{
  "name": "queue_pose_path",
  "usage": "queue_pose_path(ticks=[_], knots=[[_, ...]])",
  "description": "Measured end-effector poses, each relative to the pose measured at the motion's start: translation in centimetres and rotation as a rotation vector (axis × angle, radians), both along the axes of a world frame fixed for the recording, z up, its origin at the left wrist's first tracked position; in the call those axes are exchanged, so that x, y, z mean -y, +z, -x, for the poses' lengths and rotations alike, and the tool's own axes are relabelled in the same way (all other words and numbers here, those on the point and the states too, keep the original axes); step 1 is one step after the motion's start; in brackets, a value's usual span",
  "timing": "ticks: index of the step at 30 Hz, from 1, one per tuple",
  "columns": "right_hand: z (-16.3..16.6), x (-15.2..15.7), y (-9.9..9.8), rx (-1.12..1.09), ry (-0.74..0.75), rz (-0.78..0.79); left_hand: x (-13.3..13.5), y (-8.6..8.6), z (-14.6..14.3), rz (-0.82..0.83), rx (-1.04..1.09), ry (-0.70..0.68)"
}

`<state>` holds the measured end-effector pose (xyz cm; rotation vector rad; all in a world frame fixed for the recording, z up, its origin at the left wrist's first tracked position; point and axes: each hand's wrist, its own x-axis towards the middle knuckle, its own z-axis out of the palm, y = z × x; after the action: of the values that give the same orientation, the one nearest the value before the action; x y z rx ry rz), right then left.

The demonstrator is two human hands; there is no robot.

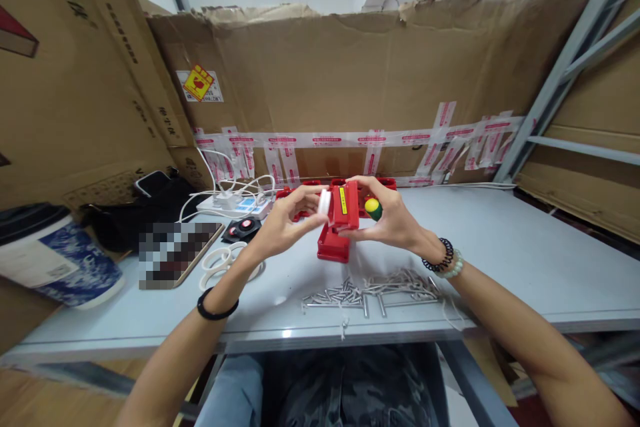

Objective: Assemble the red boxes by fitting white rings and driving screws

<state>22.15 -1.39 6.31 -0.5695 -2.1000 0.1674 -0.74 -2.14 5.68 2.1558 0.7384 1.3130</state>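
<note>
Above the middle of the table, my right hand (pixel 393 217) grips a red plastic part (pixel 345 207) with a yellow label, fingers wrapped round it. A yellow-green screwdriver handle (pixel 373 208) shows in the same palm. My left hand (pixel 285 220) pinches a small white ring-shaped piece (pixel 325 202) against the red part's left side. A second red plastic piece (pixel 333 247) lies on the grey table (pixel 500 247) just under the hands. Several metal screws and pins (pixel 370 290) are scattered near the front edge.
More red parts (pixel 313 184) line the cardboard back wall. To the left lie a white power strip with cables (pixel 233 201), a black-red round device (pixel 243 227), white rings (pixel 220 261), a blurred flat item (pixel 175 250), a phone on a black bag (pixel 150 181) and a paper cup (pixel 55 257).
</note>
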Motion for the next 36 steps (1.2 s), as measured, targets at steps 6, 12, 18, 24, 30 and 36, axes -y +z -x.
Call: queue_pose_path(ticks=[6,12,18,24,30,36], knots=[[0.0,0.2,0.0,0.005,-0.030,-0.094,1.4,1.4,4.4,-0.041,-0.121,0.270],[0.2,0.2,-0.1,0.034,-0.054,-0.066,3.9,-1.7,12.5,0.107,-0.833,0.492],[0.0,-0.1,-0.1,0.036,-0.060,-0.032,3.6,-3.2,14.0,0.110,-0.896,0.550],[-0.1,0.0,0.6,-0.119,0.020,0.221,3.1,0.3,4.3,-0.156,-0.596,0.301],[-0.5,-1.5,0.2,-0.169,0.111,0.367,0.1,0.3,-3.2,-0.193,-0.346,0.102],[-2.7,-3.4,0.0,0.345,-0.247,0.410,-1.8,-2.1,-2.2,-0.006,-0.435,0.332]])
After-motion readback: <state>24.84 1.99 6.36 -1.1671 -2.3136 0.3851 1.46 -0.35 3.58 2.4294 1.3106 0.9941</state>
